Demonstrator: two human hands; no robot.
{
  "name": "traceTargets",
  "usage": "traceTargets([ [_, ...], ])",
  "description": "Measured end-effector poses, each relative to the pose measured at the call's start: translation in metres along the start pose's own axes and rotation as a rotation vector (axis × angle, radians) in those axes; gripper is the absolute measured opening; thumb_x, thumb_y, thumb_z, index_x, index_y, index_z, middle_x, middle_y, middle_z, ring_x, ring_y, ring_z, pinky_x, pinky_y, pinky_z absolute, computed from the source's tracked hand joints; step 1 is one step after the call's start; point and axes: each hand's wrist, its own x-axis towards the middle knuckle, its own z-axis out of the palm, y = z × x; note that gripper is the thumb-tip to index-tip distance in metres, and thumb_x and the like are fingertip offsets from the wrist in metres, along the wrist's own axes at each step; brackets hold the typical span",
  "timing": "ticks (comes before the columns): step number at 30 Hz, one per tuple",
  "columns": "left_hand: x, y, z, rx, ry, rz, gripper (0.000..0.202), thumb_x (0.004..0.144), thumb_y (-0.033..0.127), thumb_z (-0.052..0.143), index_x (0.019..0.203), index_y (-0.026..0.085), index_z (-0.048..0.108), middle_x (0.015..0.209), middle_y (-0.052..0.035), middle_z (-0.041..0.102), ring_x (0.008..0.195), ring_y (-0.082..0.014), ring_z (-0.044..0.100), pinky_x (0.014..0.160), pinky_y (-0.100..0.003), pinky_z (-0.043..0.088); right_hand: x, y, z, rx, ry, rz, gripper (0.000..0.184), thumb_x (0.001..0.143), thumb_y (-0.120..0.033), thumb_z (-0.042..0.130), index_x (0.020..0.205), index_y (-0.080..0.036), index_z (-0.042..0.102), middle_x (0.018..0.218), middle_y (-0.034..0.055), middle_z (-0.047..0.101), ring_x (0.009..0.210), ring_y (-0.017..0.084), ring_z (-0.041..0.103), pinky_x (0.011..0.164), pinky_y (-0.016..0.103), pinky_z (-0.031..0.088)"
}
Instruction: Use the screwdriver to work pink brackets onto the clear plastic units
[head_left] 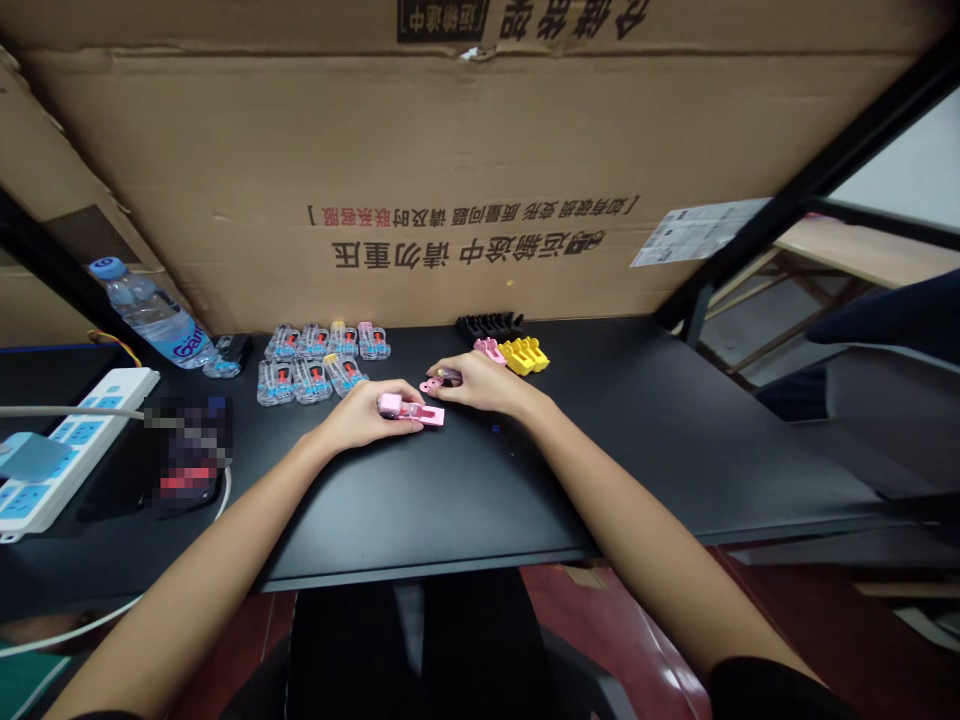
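Pink piece (414, 411), frame centre, long axis sideways, gripped by left hand (369, 413), right end just below small part (430, 384) pinched by right hand (480, 383).

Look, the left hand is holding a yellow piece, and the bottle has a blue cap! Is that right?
Not quite. The head view shows that the piece in the left hand is a pink piece, not a yellow one. The bottle does have a blue cap.
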Motion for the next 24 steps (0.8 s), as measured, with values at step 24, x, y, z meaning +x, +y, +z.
traceTargets([
  [24,-0.001,-0.006,0.004,-0.054,0.137,-0.048,0.075,0.081,0.047,0.093,0.14,0.025,0.054,0.11,-0.0064,0.076,0.096,-0.0227,0.076,0.09,-0.036,0.058,-0.001,0.001,-0.004,0.138,-0.058,-0.074,0.028,0.093,-0.018,0.062,0.106,-0.022,0.087,0.107,0.0071,0.087,0.098,0.027,0.079,0.088,0.036,0.058],
])
